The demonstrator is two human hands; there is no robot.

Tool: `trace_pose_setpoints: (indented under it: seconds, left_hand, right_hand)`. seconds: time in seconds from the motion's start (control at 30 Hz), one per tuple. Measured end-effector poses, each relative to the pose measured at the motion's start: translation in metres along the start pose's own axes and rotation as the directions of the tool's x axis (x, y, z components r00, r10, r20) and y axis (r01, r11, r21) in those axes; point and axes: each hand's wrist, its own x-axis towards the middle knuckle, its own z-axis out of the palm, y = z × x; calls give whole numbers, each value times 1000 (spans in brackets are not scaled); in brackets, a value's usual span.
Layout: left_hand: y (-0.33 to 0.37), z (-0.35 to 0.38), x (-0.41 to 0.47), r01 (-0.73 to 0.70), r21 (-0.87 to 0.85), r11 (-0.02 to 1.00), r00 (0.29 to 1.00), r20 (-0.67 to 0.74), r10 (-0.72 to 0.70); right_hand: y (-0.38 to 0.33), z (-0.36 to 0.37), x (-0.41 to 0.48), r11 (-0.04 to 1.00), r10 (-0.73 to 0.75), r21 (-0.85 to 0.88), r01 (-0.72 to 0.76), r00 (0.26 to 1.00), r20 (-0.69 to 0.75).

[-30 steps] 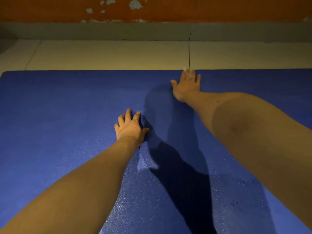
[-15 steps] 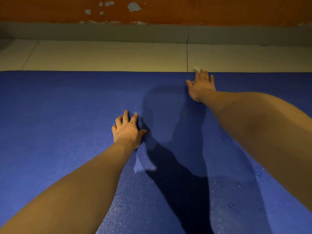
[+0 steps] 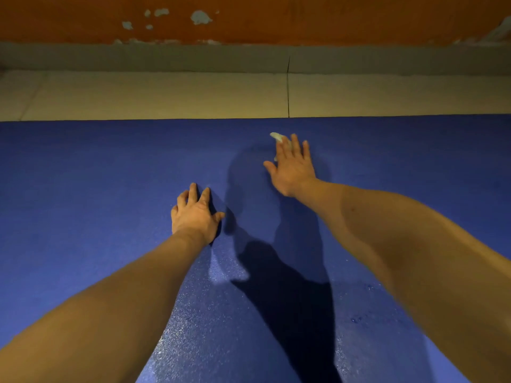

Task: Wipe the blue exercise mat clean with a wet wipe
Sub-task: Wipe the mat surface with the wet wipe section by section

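Note:
The blue exercise mat (image 3: 83, 203) fills most of the view and lies flat on the floor. My right hand (image 3: 293, 167) presses flat on the mat a little short of its far edge, with a white wet wipe (image 3: 277, 137) under the fingers; only a corner of the wipe sticks out past the fingertips. My left hand (image 3: 195, 215) rests on the mat nearer to me, fingers spread and bent, holding nothing. Damp, shiny patches show on the mat close to me, between my forearms.
Beyond the mat's far edge lies a strip of pale floor tiles (image 3: 166, 95), then a grey skirting (image 3: 193, 58) and an orange wall (image 3: 304, 17) with flaked paint. My arms cast a dark shadow (image 3: 276, 244) across the mat's middle.
My right hand has slid with the wipe from the mat's far edge back toward me and slightly left. My left hand has stayed planted in the same spot.

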Motion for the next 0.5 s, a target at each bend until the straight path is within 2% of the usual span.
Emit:
trace_pose_setpoints:
  seconds: [0.1,0.23,0.33,0.43,0.5]
  left_hand:
    - [-3,3,-9,-12,31,999,1000,-22,12]
    - [-3,7,-18,2,32,999,999,-47,0]
    - [2,10,-23,8,10,1000,999,-49,-8]
    - [8,13,-30,2,5,1000,999,-53,-2]
    - [11,14,-34,-13,11,1000,999,-45,14]
  right_hand:
    - [28,-1,-3,993,113,-36,-113,993,-24]
    - [-3,1,-10,984,149,98,-149,989,6]
    - [-44,12,-37,980,26,200,-16,999,-47]
    - [-71,25,-61,987,-104,123,99,994,34]
    - [-62,23,-64,985,-151,86,149,988,14]
